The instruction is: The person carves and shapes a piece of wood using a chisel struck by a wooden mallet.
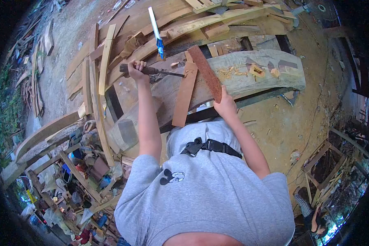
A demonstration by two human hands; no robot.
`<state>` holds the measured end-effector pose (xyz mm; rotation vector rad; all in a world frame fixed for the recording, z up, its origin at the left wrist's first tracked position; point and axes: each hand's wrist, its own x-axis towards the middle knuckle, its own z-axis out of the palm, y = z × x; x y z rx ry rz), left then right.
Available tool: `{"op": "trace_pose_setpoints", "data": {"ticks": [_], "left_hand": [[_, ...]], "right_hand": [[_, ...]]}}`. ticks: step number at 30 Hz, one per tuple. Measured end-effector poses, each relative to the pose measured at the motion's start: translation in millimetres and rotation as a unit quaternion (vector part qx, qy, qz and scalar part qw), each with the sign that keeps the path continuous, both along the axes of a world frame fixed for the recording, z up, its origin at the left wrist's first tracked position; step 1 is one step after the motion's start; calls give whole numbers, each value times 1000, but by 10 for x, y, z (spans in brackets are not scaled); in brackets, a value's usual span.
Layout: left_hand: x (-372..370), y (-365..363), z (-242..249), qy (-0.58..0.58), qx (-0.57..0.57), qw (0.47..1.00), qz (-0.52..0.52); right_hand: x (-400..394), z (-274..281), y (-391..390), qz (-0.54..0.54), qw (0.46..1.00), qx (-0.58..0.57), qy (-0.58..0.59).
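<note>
My left hand is wrapped round the dark handle of a chisel, whose metal shaft points right. Its tip meets the upper part of a flat reddish-brown board, where small chips lie. In my right hand is the lower end of a rough reddish wooden bar, slanting up and left. The bar's upper end lies beside the board's top, just right of the chisel tip. Beneath them is a thick curved timber slab.
Wood shavings and small blocks lie on the slab to the right. A blue-handled saw rests near stacked planks. Cluttered tools and scraps fill the lower left. A wooden frame and part of a person are at lower right.
</note>
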<state>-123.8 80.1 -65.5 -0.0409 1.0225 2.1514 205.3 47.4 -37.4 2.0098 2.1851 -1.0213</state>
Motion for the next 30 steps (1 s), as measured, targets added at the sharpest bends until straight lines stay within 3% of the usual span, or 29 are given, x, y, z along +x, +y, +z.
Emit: {"op": "trace_pose_setpoints", "data": {"ticks": [5,9,18,22,24,30], "left_hand": [[-131,-71,-343,-99,-39,994,26],[-97,-85,-323,-155,-22,987,23],[323,-130,562,168,-22,985,7],[681,-143,884,227,16,972,54],[775,-113,892,248,29,967,48],[899,-91,890,306,26,951,22]], "right_hand": [[-27,107,13,-2,1000,-15,-1],[-20,97,3,-4,999,-38,2],[47,71,28,14,1000,-8,10],[92,-10,51,25,998,30,42],[81,-19,63,22,999,-18,18],[68,-9,19,11,999,-10,47]]}}
